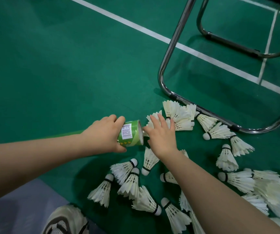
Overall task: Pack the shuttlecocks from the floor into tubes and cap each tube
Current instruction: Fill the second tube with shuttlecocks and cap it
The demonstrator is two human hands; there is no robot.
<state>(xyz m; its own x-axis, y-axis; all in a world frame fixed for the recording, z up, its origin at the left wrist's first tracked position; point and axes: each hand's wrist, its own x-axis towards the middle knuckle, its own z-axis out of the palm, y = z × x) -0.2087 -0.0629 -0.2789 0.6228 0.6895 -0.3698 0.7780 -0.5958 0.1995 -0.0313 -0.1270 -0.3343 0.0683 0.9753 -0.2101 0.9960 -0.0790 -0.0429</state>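
Note:
My left hand grips a green tube with a barcode label near its open mouth, which points right. My right hand lies just beyond that mouth, fingers spread over a white feather shuttlecock whose cork end sits at the tube's opening. Several more white shuttlecocks lie scattered on the green floor below and to the right of my hands. The rest of the tube runs back behind my left forearm.
A chrome tube chair frame stands on the floor at the upper right, its base rail touching some shuttlecocks. White court lines cross the floor. My shoe sits at the bottom left on a grey strip.

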